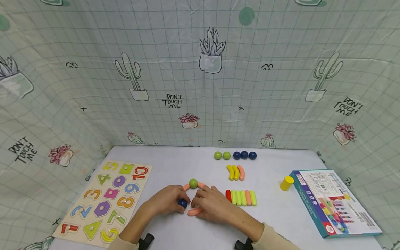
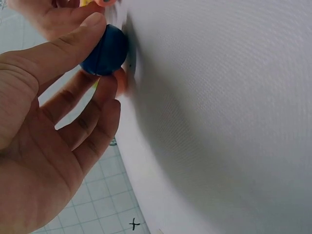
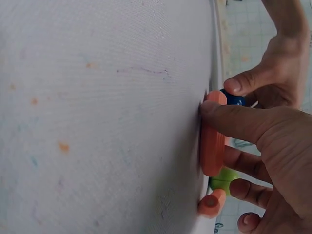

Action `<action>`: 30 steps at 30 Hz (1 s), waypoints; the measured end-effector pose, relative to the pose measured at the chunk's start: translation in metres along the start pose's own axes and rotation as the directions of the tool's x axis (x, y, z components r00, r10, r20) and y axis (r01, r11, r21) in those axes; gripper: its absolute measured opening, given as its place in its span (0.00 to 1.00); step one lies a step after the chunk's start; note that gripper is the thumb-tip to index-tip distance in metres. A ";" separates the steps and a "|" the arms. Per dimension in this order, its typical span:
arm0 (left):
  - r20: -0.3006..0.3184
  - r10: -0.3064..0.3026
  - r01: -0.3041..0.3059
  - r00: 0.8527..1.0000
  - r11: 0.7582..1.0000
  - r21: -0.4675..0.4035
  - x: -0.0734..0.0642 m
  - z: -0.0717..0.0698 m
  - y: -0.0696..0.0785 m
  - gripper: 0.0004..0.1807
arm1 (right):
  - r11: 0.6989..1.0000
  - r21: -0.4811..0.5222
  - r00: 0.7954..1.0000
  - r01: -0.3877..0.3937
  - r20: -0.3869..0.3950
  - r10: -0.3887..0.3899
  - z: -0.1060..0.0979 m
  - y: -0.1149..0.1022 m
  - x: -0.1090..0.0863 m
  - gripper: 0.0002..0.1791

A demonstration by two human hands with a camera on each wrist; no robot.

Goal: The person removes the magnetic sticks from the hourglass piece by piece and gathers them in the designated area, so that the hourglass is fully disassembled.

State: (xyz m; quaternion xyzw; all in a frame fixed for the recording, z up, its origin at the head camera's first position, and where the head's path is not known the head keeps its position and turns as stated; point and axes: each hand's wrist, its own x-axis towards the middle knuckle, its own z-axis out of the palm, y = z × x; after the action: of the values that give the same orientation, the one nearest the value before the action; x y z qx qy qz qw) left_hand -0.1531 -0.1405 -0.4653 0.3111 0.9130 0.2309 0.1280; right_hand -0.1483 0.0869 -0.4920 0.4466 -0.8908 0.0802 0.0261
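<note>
My left hand (image 1: 168, 200) pinches a dark blue ball (image 2: 108, 51) between thumb and fingertips, close over the white table. Just right of it, my right hand (image 1: 215, 205) holds a salmon-orange curved stick (image 3: 213, 139), with the thumb on one side and fingers on the other. Beyond both hands a green ball (image 1: 193, 183) lies between two more salmon sticks, a left one (image 1: 186, 187) and a right one (image 1: 201, 185), both partly covered by the fingers. In the right wrist view the blue ball shows near the upper end of the held stick.
Left stands a number-and-shape puzzle board (image 1: 123, 182). At the back lie green balls (image 1: 222, 155) and blue balls (image 1: 244, 155), with curved yellow and salmon sticks (image 1: 235, 172) nearer. Several straight sticks (image 1: 241, 198) line up right of my hand. A yellow cylinder (image 1: 286, 183) stands beside a box (image 1: 339, 205).
</note>
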 end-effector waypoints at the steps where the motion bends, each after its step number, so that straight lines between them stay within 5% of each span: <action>1: 0.000 0.002 -0.002 1.000 1.000 0.000 0.000 0.000 0.000 0.15 | 1.000 0.001 1.000 0.004 -0.004 -0.004 -0.001 0.000 0.000 0.11; 8: -0.004 0.008 -0.008 1.000 1.000 -0.016 0.001 0.000 0.000 0.15 | 1.000 0.027 0.998 0.015 -0.069 -0.013 -0.003 0.002 0.002 0.07; 15: 0.005 -0.029 0.029 1.000 1.000 -0.011 0.001 0.001 0.002 0.15 | 0.957 0.251 0.982 -0.143 -0.087 0.169 -0.023 0.016 0.001 0.11; 23: 0.013 -0.035 0.035 0.999 0.999 -0.038 0.001 0.001 0.001 0.14 | 0.797 0.575 0.950 -0.186 -0.103 0.296 -0.041 0.061 -0.022 0.15; 30: 0.014 -0.037 0.038 0.999 0.998 -0.058 -0.002 0.001 0.001 0.14 | 0.641 0.712 0.898 -0.287 -0.031 0.438 -0.045 0.098 -0.045 0.14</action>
State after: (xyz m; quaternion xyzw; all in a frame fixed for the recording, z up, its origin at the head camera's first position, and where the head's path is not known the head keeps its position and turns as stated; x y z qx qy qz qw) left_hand -0.1510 -0.1409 -0.4656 0.2916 0.9107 0.2531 0.1470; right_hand -0.2009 0.1874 -0.4644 0.2242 -0.8592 0.4546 -0.0692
